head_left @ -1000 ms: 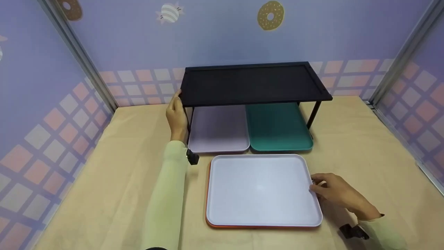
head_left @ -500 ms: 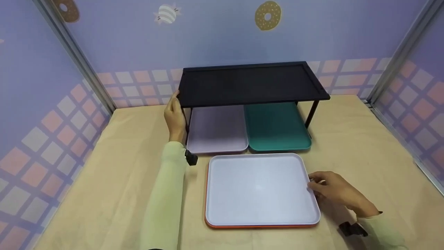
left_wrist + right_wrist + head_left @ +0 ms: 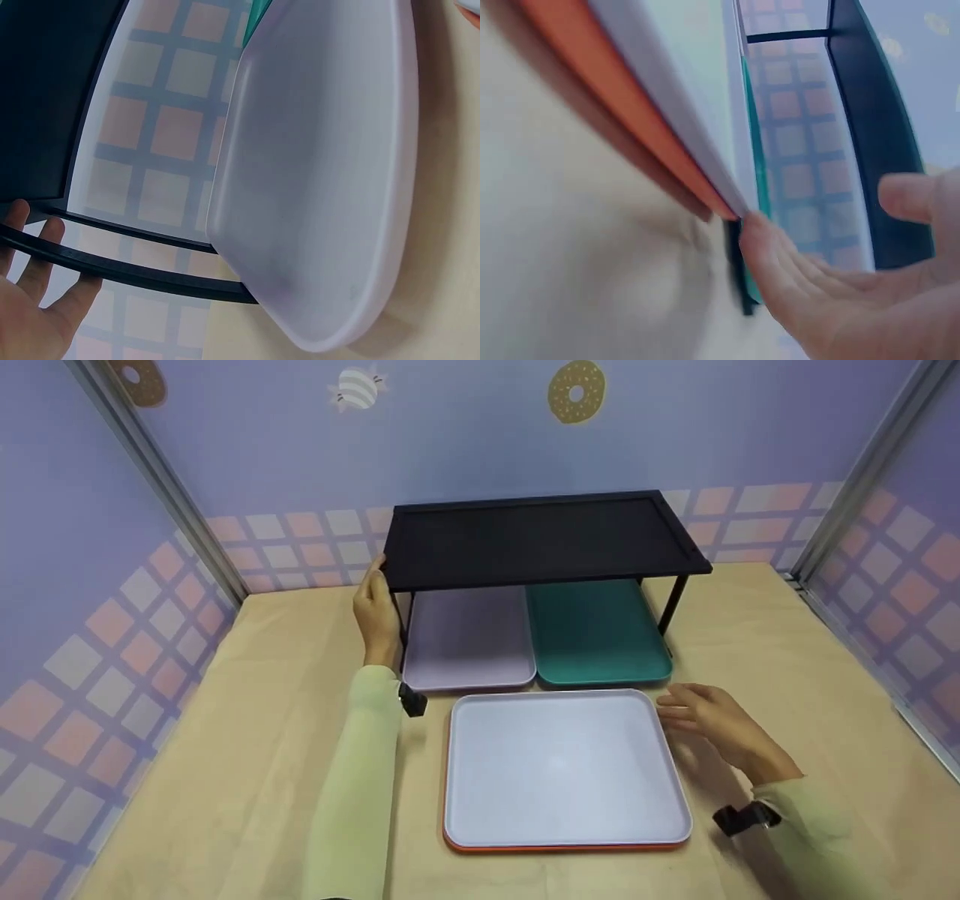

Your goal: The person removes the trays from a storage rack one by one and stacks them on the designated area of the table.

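Observation:
My left hand (image 3: 377,615) grips the left side of a black raised rack (image 3: 540,540). In the left wrist view the fingers (image 3: 49,231) lie behind the rack's leg (image 3: 150,274), with another fingertip against it. A lilac tray (image 3: 472,641) and a green tray (image 3: 604,637) lie side by side beneath the rack. In front, a white tray (image 3: 566,772) sits on an orange tray (image 3: 555,849), of which only a rim shows. Beside the white tray's far right corner is my right hand (image 3: 716,727), fingers extended; the right wrist view shows the thumb (image 3: 904,196) spread apart.
Beige cloth (image 3: 247,750) covers the table. A patterned purple wall (image 3: 465,435) stands close behind the rack, with side walls at left and right. The stacked trays lie just in front of the lilac and green ones.
My right hand has let go of the white tray's right edge and moved away from me to its far corner, its fingers straightening. The left hand stays on the rack; the trays look unmoved.

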{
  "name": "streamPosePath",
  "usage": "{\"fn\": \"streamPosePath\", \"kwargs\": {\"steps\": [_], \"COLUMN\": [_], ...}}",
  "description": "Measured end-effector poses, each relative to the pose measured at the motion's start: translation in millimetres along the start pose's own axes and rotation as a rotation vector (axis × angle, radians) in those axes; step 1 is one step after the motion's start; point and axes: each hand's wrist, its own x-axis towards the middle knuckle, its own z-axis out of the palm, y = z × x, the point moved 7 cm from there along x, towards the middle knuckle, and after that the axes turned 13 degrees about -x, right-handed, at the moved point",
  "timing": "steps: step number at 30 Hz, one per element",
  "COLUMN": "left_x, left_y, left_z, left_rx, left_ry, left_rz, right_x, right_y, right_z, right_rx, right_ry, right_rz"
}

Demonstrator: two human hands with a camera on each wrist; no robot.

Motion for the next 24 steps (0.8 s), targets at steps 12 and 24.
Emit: {"fn": "streamPosePath", "kwargs": {"steps": [12,24], "left_x": [-0.2,0.6], "left_y": [1.8,2.0], "left_z": [2.3,-0.1], "left_rx": [0.01,0.02], "left_ry": [-0.016,-0.023], "left_rz": [0.0,0.022], "right_x": [38.8,42.4], "right_y": [11.0,-3.6], "right_z": [4.9,10.4], "right_rx": [0.294,0.382], "right_ry": [-0.014,0.027], "right_rz": [0.173,0.144]}}
